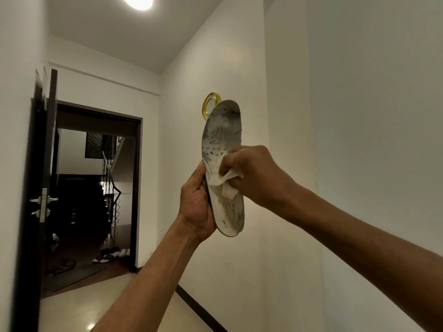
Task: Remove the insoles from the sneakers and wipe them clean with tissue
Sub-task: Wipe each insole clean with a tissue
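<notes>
White walls [227,56] close in the narrow hallway around you, with one open doorway [96,188] on the left, one ceiling light [137,1] overhead and one gold ring ornament [208,104] on the wall just behind the single insole [221,137], which you hold up in the air, toe end upward. Your left hand [196,204] is curled round the insole's lower half from its left edge, gripping it near the heel. Your right hand [251,173] is bunched round the one crumpled tissue [227,185], pressing it against the stained face near the middle
</notes>
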